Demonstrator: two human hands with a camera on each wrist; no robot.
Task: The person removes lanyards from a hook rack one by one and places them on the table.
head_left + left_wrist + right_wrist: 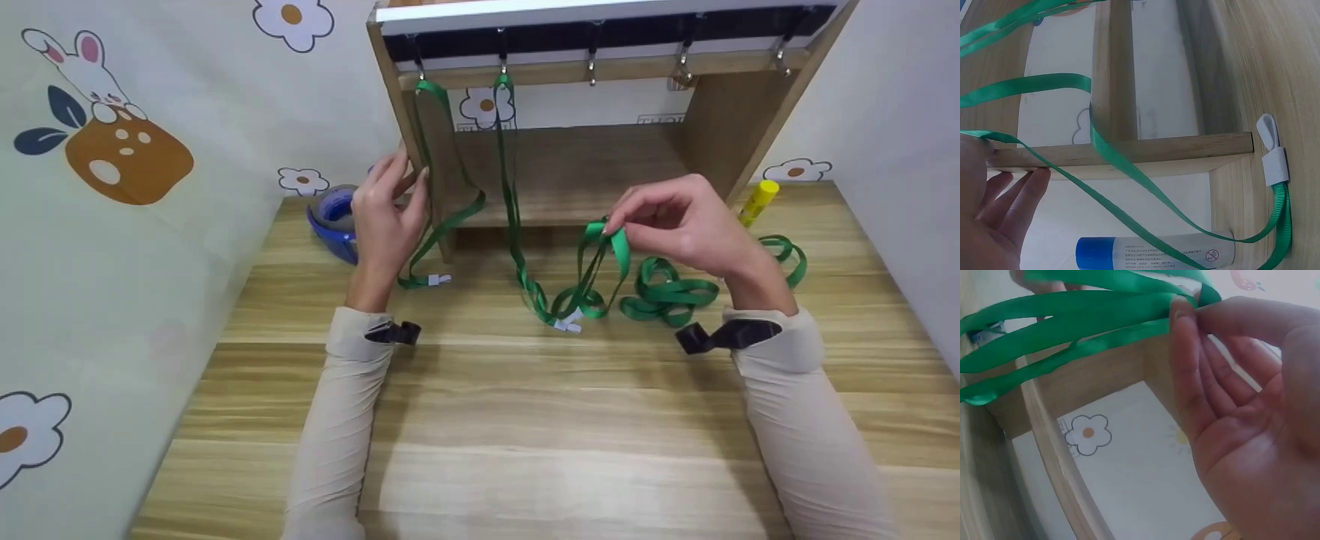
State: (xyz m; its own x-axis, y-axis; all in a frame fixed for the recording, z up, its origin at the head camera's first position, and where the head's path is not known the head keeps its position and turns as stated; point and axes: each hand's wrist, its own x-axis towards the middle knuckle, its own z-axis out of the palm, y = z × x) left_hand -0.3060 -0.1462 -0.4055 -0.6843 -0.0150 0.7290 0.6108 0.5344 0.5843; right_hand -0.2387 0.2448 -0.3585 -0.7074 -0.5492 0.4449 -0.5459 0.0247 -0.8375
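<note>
In the head view my right hand (679, 221) pinches a looped green lanyard (619, 251) between thumb and fingertips, in front of the wooden shelf. The right wrist view shows its ribbon (1100, 320) gathered at the fingertips. My left hand (386, 214) rests against the shelf's left side panel (1174, 149), its fingers fairly straight along the outer face. Beside it a green lanyard (457, 221) hangs from the leftmost hook, its white plastic end (1274, 163) on the table. Another lanyard (510, 195) hangs from the second hook. Its lower end lies close to the held one.
The bare hooks (592, 71) continue along the shelf's top rail. More green lanyards (667, 292) lie coiled near the right wrist. A blue tape dispenser (334, 225) stands left of the shelf, a yellow stick (759, 201) at its right. A blue-capped white tube (1157, 252) lies beyond the side panel.
</note>
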